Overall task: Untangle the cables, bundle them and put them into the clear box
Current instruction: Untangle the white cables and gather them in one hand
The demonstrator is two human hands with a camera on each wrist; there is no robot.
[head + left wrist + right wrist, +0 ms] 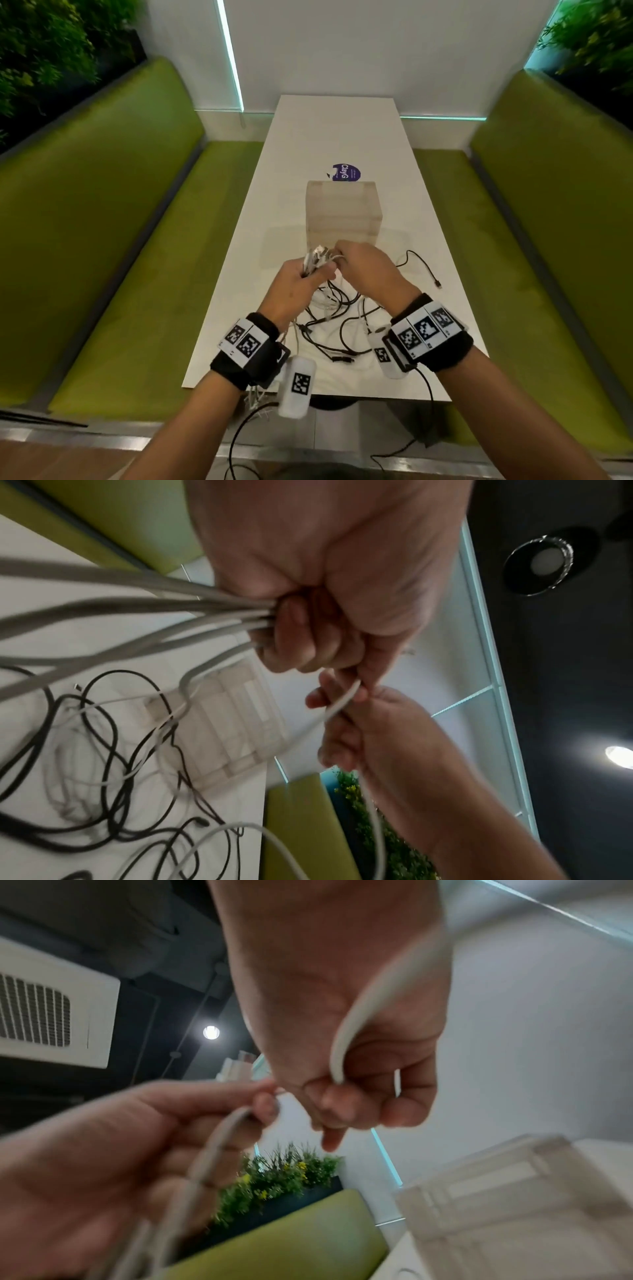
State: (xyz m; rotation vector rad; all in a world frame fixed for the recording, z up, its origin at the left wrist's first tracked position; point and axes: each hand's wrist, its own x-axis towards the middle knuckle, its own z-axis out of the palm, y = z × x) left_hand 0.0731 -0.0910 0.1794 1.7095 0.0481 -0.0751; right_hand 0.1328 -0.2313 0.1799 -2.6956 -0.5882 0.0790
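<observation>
Bundling step. My left hand (297, 287) fingers clench gathered white cable loops (143, 615); right hand (368, 270) pinches loose white strand (337, 706). Next, probably: wrap strand round loops. Black cable tangle (337, 320) untouched, lower centre on surface; clear plastic box (342, 212) behind.

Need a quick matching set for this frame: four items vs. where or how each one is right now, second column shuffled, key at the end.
Items:
1. left hand
2. right hand
3. clear box
4. black cables

States:
A. stands on the white table, beyond both hands
B. lie loose and tangled on the table, near the wrists
C. grips a bunch of white cable loops
D. pinches a single white cable strand

Pairs: 1-C, 2-D, 3-A, 4-B
</observation>
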